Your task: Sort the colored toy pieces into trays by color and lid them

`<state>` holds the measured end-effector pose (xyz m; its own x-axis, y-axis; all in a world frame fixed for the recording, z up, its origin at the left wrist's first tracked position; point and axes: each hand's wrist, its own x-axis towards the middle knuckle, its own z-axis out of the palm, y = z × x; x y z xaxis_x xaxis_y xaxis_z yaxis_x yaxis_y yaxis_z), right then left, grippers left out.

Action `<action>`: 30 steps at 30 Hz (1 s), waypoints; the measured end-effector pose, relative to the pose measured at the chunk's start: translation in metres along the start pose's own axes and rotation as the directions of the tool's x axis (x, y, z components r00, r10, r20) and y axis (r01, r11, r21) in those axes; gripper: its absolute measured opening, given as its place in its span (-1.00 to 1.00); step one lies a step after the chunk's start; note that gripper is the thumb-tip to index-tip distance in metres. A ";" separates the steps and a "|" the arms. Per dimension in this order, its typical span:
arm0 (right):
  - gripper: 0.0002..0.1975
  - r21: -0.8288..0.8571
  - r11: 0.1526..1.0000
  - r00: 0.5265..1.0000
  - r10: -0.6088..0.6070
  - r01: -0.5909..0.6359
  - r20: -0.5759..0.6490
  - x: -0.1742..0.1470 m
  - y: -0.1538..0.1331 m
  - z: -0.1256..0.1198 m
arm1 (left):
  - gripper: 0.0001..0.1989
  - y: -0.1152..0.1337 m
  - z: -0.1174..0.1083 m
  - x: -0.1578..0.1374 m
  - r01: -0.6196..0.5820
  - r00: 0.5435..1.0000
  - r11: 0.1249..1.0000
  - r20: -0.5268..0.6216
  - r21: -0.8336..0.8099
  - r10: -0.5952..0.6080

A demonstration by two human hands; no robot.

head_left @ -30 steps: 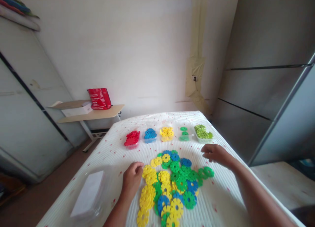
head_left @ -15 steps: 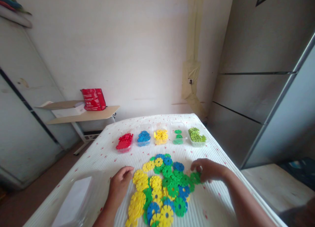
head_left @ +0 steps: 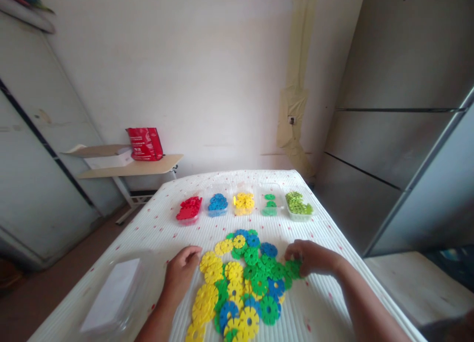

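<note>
Where tubs [head_left: 300, 217] align, each holds one colour.

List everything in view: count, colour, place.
Flower-shaped plastic discs: many, yellow, green, blue, heaped centrally
Clear plastic tubs: five, behind them, holding red, blue, yellow, green, lime pieces
Clear plastic box: one, white inside, lower left
Ribbed tablecloth: one, white, red dots, foreground
Wooden side table: one, tan, back left
Glossy bag: one, red, on it
Low box: one, white, beside bag
Tall panelled units: two, grey right, whitish left
Wall: one, white, behind
Socket: one, white, on it
Fabrics: several, multicoloured, upper left
Low slab: one, pale, right
Left hand: one, beside yellow discs
Right hand: one, at green disc
</note>
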<state>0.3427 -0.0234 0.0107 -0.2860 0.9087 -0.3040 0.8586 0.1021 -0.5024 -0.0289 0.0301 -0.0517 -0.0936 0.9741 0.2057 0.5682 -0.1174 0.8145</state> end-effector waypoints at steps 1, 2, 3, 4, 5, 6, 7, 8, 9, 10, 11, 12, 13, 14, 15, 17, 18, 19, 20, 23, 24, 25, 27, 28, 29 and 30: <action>-0.53 -0.005 1.000 1.000 0.001 -0.001 -0.007 0.000 -0.001 0.000 | -0.70 0.000 0.000 0.000 0.001 1.000 1.000 -0.001 0.001 -0.001; -0.55 -0.011 1.000 1.000 0.004 -0.004 -0.015 0.000 -0.002 0.001 | -0.70 -0.001 0.000 0.000 0.001 1.000 1.000 -0.002 0.002 -0.001; -0.58 -0.015 1.000 1.000 0.011 -0.012 -0.024 0.001 -0.002 0.001 | -0.70 -0.002 0.000 0.000 0.000 1.000 1.000 -0.003 0.004 0.000; -0.61 -0.019 1.000 0.999 0.021 -0.022 -0.032 0.001 -0.002 0.001 | -0.70 -0.002 0.000 0.000 -0.001 1.000 1.000 -0.004 0.005 0.001; -0.65 -0.019 0.999 0.999 0.030 -0.031 -0.038 0.001 -0.001 0.002 | -0.70 -0.002 0.000 0.000 0.000 1.000 1.000 -0.005 0.005 0.000; -0.69 -0.011 0.999 0.999 0.035 -0.036 -0.040 0.002 0.001 0.002 | -0.71 -0.002 0.000 0.000 0.001 1.000 1.000 -0.004 0.004 -0.001; -0.74 0.007 0.999 0.999 0.036 -0.035 -0.038 0.002 0.003 0.002 | -0.71 -0.002 0.000 0.000 0.001 1.000 1.000 -0.002 0.001 -0.001; -0.78 0.034 0.999 0.999 0.032 -0.031 -0.030 0.001 0.005 0.001 | -0.71 -0.002 0.001 0.000 0.002 1.000 1.000 0.000 -0.003 -0.002; -0.81 0.064 0.998 0.999 0.024 -0.023 -0.024 0.001 0.006 0.000 | -0.72 -0.002 0.001 0.000 0.003 1.000 1.000 0.001 -0.009 -0.003; -0.83 0.094 0.996 0.999 0.014 -0.011 -0.031 0.000 0.006 -0.001 | -0.73 -0.001 0.001 0.000 0.002 1.000 1.000 0.001 -0.017 -0.002; -0.85 0.123 0.992 0.999 -0.002 0.008 -0.050 0.000 0.005 -0.002 | -0.73 -0.001 0.001 0.000 0.001 1.000 1.000 -0.001 -0.026 -0.001; -0.87 0.157 0.987 0.997 -0.020 0.032 -0.078 -0.001 0.003 -0.003 | -0.74 0.000 0.001 0.000 -0.003 1.000 0.999 -0.006 -0.034 0.003; -0.88 0.198 0.978 0.993 -0.039 0.061 -0.112 -0.001 -0.001 -0.005 | -0.75 0.001 0.001 -0.001 -0.008 1.000 0.999 -0.011 -0.038 0.008; -0.90 0.249 0.964 0.987 -0.058 0.095 -0.150 0.000 -0.007 -0.005 | -0.75 0.003 0.001 -0.001 -0.015 1.000 0.999 -0.017 -0.040 0.014; -0.90 0.303 0.944 0.979 -0.076 0.131 -0.188 0.001 -0.013 -0.005 | -0.76 0.004 0.001 -0.002 -0.022 1.000 0.999 -0.020 -0.037 0.021; -0.90 0.399 0.895 0.960 -0.097 0.200 -0.262 0.006 -0.027 -0.002 | -0.75 0.007 0.001 -0.003 -0.030 0.999 0.999 -0.021 -0.024 0.030; -0.89 0.432 0.873 0.949 -0.099 0.228 -0.300 0.009 -0.034 0.002 | -0.75 0.009 0.000 -0.004 -0.031 0.999 0.999 -0.018 -0.018 0.030; -0.89 0.454 0.855 0.937 -0.098 0.251 -0.334 0.013 -0.041 0.006 | -0.75 0.010 0.000 -0.004 -0.029 0.999 0.999 -0.016 -0.015 0.029; -0.88 0.468 0.842 0.929 -0.095 0.267 -0.359 0.017 -0.047 0.012 | -0.75 0.011 0.000 -0.005 -0.028 1.000 1.000 -0.015 -0.015 0.027; -0.78 0.444 0.852 0.913 -0.090 0.278 -0.399 0.027 -0.061 0.027 | -0.76 0.013 -0.001 -0.006 -0.024 1.000 0.999 -0.015 -0.032 0.023; -0.73 0.407 0.870 0.908 -0.100 0.278 -0.406 0.029 -0.064 0.031 | -0.76 0.013 -0.001 -0.006 -0.023 1.000 0.999 -0.014 -0.038 0.023; -0.68 0.357 0.892 0.904 -0.116 0.276 -0.411 0.031 -0.068 0.035 | -0.76 0.013 -0.001 -0.006 -0.023 1.000 0.999 -0.014 -0.041 0.023; -0.62 0.233 0.938 0.905 -0.147 0.255 -0.399 0.032 -0.074 0.039 | -0.77 0.014 -0.001 -0.006 -0.026 1.000 0.999 -0.015 -0.043 0.026; -0.59 0.167 0.958 0.912 -0.154 0.232 -0.380 0.033 -0.077 0.040 | -0.78 0.013 -0.001 -0.006 -0.029 0.999 0.999 -0.015 -0.044 0.028; -0.57 0.103 0.974 0.922 -0.153 0.202 -0.357 0.033 -0.079 0.041 | -0.78 0.013 -0.001 -0.006 -0.032 0.999 0.998 -0.015 -0.045 0.031; -0.54 0.043 0.984 0.932 -0.147 0.170 -0.331 0.034 -0.082 0.041 | -0.78 0.013 -0.001 -0.006 -0.035 0.999 0.998 -0.014 -0.043 0.035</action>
<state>0.2453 -0.0179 0.0083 -0.2513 0.9661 0.0586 0.7783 0.2377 -0.5812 -0.0217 0.0228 -0.0414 -0.0851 0.9667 0.2413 0.5351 -0.1600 0.8295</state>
